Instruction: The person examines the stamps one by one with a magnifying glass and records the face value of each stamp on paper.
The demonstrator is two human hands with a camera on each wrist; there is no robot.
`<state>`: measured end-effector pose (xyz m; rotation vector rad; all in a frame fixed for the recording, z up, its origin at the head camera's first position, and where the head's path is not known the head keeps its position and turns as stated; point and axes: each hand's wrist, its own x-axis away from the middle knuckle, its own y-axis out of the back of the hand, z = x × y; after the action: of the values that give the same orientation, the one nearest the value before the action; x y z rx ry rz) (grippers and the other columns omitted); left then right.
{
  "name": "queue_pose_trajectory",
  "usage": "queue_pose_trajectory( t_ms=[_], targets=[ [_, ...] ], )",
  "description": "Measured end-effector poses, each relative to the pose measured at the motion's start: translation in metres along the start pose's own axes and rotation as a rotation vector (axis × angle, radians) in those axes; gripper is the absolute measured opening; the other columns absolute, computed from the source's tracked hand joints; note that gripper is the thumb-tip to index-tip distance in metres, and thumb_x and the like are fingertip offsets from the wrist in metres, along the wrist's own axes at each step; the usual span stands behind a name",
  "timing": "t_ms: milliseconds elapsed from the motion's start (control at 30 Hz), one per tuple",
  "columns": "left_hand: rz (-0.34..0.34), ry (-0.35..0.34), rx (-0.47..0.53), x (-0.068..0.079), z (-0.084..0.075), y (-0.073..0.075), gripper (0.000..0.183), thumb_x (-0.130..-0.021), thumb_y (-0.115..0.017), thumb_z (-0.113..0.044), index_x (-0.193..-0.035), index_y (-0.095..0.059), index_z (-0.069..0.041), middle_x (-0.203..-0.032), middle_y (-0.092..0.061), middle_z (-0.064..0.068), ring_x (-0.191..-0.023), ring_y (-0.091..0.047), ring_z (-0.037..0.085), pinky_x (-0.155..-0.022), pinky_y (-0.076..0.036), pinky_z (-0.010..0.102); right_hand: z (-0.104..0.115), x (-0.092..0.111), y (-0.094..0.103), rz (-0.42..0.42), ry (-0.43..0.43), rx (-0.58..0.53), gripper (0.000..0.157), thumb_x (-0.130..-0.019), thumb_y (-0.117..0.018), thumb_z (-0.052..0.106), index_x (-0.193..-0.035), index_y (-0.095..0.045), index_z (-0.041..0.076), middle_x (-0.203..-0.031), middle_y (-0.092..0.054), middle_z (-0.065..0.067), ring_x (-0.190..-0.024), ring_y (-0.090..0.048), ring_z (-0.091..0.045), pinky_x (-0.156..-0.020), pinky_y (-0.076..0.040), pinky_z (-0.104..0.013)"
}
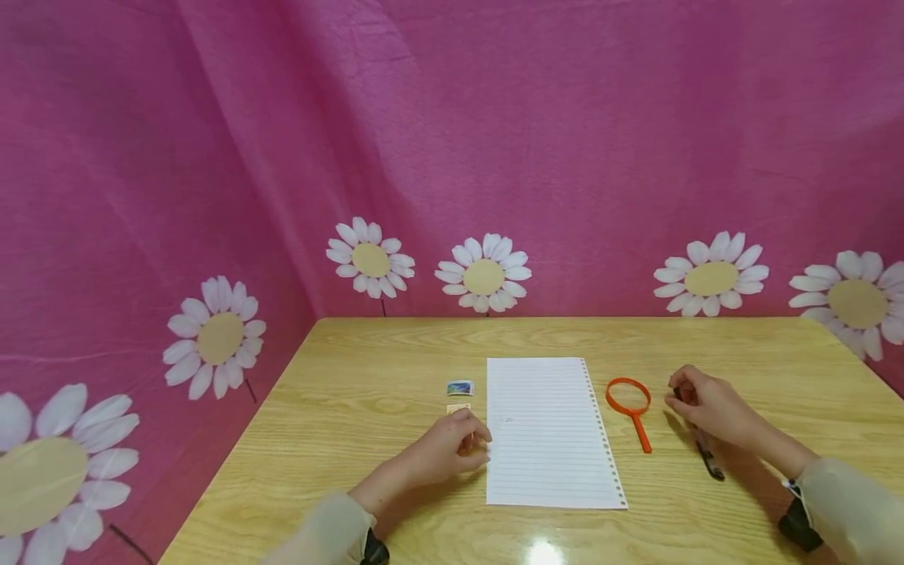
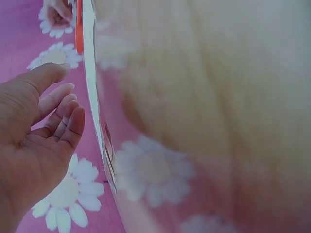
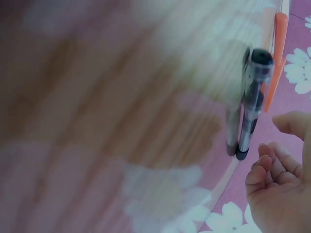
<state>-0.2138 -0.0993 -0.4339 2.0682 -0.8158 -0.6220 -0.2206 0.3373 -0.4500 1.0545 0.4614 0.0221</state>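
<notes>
At the far left, and running behind the table (image 1: 353,369), hangs one pink cloth (image 1: 565,141); six flowers on it show in the head view. One left sleeve (image 1: 321,534) leads to the left hand (image 1: 448,447), its grip released: the fingers bend loosely round nothing beside the paper's left edge, and whether they touch it I cannot tell. Just beyond lie two stamps, one blue (image 1: 461,388), one yellow (image 1: 459,408). Next comes one sheet of lined paper (image 1: 547,439), flat, holes down its right edge. To its right lies one red magnifier (image 1: 640,433). Then the right hand (image 1: 713,408) hovers over one pen (image 1: 708,459) on the table, its grip also released, fingers loosely curled and apart from the pen. Last is one right sleeve (image 1: 851,502).
</notes>
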Motion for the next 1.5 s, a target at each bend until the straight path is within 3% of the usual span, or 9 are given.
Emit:
queue_pose_trajectory(
  t_ms=[300, 500, 1033, 1333, 1500],
  targets=[
    [0.085, 0.026, -0.025, 0.004, -0.016, -0.009, 0.023, -0.089, -0.072, -0.017, -0.108, -0.064, -0.007, -0.092, -0.052, 0.002, -0.080, -0.044, 0.003, -0.073, -0.041, 0.011, -0.012, -0.002, 0.001, 0.043, -0.023, -0.004, 0.023, -0.088, -0.070, 0.005, -0.102, -0.055, -0.003, -0.070, -0.048, 0.001, -0.058, -0.033, 0.002, -0.054, -0.031, -0.022],
    [0.112, 0.027, -0.051, 0.008, -0.018, -0.014, 0.023, -0.088, -0.073, -0.020, -0.107, -0.066, -0.010, -0.092, -0.052, -0.001, -0.079, -0.042, 0.000, -0.072, -0.040, 0.010, -0.017, -0.005, 0.000, 0.079, -0.057, 0.019, 0.025, -0.088, -0.070, 0.009, -0.104, -0.054, -0.001, -0.072, -0.049, 0.001, -0.060, -0.034, 0.000, -0.057, -0.031, -0.022],
    [0.173, 0.079, -0.052, 0.011, -0.021, -0.016, 0.022, -0.090, -0.071, -0.021, -0.108, -0.066, -0.011, -0.094, -0.051, -0.004, -0.080, -0.043, 0.000, -0.071, -0.040, 0.010, -0.020, -0.007, -0.002, 0.090, -0.043, 0.032, 0.025, -0.085, -0.069, 0.001, -0.099, -0.049, -0.004, -0.072, -0.053, -0.003, -0.062, -0.038, -0.002, -0.055, -0.036, -0.023],
    [0.176, 0.092, -0.065, 0.012, -0.021, -0.015, 0.023, -0.090, -0.072, -0.022, -0.109, -0.066, -0.012, -0.094, -0.050, -0.006, -0.080, -0.043, -0.001, -0.071, -0.040, 0.011, -0.018, -0.005, 0.002, -0.005, 0.044, -0.055, 0.031, -0.086, -0.065, -0.006, -0.104, -0.042, 0.004, -0.062, -0.050, 0.004, -0.050, -0.036, 0.004, -0.047, -0.034, -0.021],
    [0.176, 0.096, -0.073, 0.012, -0.021, -0.016, 0.023, -0.090, -0.072, -0.022, -0.110, -0.066, -0.012, -0.094, -0.049, -0.006, -0.080, -0.044, -0.001, -0.072, -0.040, 0.011, -0.020, -0.002, 0.007, 0.029, 0.035, -0.185, 0.022, -0.095, -0.058, -0.001, -0.109, -0.043, 0.005, -0.067, -0.053, 0.002, -0.053, -0.042, 0.001, -0.048, -0.036, -0.022]
  ],
)
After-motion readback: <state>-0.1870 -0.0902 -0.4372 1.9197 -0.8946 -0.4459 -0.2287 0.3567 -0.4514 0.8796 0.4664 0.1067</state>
